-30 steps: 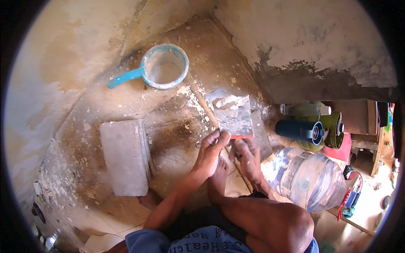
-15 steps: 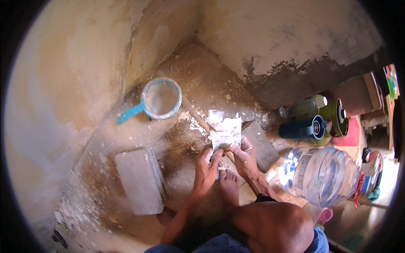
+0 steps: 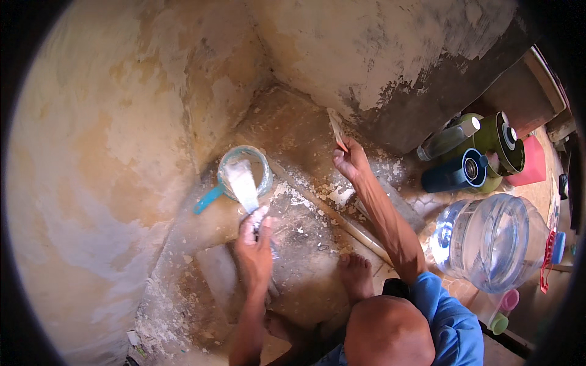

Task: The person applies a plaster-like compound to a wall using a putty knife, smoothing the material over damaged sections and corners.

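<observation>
Head view: you hold a scraper (image 3: pixel 244 186) over a blue-handled pot (image 3: pixel 266 178) and a thin plate (image 3: pixel 337 129) out to the far right.
Your left hand (image 3: pixel 255 241) has a narrow grip, closed on the scraper's handle, its white-smeared blade across the pot's mouth; whether it touches inside, you cannot tell. Your right hand (image 3: pixel 353 163) pinches the plate by its reddish edge, seen nearly edge-on, near the foot of the right wall (image 3: pixel 421 113). The pot sits on the floor (image 3: pixel 311 226), far left of your foot. By the look of it, the work is partway: pale coating patches the left wall (image 3: pixel 122 152), while a dark, uneven band on the right wall appears uncovered.
</observation>
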Motion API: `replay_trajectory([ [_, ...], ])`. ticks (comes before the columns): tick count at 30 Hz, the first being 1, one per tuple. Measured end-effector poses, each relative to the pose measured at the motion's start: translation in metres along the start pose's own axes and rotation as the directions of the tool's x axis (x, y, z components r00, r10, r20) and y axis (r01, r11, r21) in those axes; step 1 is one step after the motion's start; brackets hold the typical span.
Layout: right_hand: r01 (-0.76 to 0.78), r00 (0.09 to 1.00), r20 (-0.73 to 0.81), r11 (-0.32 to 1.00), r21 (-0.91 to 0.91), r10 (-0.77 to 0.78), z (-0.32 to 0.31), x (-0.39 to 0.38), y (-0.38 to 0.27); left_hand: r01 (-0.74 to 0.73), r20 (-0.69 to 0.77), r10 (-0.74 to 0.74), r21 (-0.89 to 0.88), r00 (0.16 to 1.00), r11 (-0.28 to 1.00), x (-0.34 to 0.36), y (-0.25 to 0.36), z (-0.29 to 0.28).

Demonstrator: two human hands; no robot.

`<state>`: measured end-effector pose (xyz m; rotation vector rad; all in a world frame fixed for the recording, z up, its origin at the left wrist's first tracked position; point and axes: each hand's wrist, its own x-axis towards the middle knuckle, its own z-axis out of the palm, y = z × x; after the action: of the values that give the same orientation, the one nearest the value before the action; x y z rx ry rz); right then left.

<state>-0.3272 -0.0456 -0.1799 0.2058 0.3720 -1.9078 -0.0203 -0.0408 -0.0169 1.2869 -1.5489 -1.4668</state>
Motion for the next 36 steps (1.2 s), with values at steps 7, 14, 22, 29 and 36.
replay_trajectory([
  [7,0.145,0.986,-0.121,0.948,0.283,-0.114,0.02,0.023,-0.015,-0.166,0.084,0.146,0.327,0.986,0.93,0.023,0.041,-0.054],
  [14,0.201,0.977,-0.154,0.883,0.424,-0.148,0.029,0.026,-0.022,-0.232,0.224,0.149,0.41,0.963,0.882,0.012,0.062,-0.071],
  [22,0.298,0.951,-0.219,0.829,0.473,-0.217,0.025,-0.024,-0.045,-0.209,0.308,-0.013,0.677,0.951,0.706,-0.041,0.101,-0.137],
  [29,0.141,0.987,-0.117,0.938,0.316,-0.109,0.014,0.018,-0.015,-0.114,0.156,0.02,0.622,0.987,0.775,-0.06,0.068,-0.165],
  [36,0.168,0.984,-0.13,0.861,0.48,-0.12,0.029,0.047,-0.021,-0.084,0.191,-0.037,0.591,0.981,0.802,-0.056,0.078,-0.137],
])
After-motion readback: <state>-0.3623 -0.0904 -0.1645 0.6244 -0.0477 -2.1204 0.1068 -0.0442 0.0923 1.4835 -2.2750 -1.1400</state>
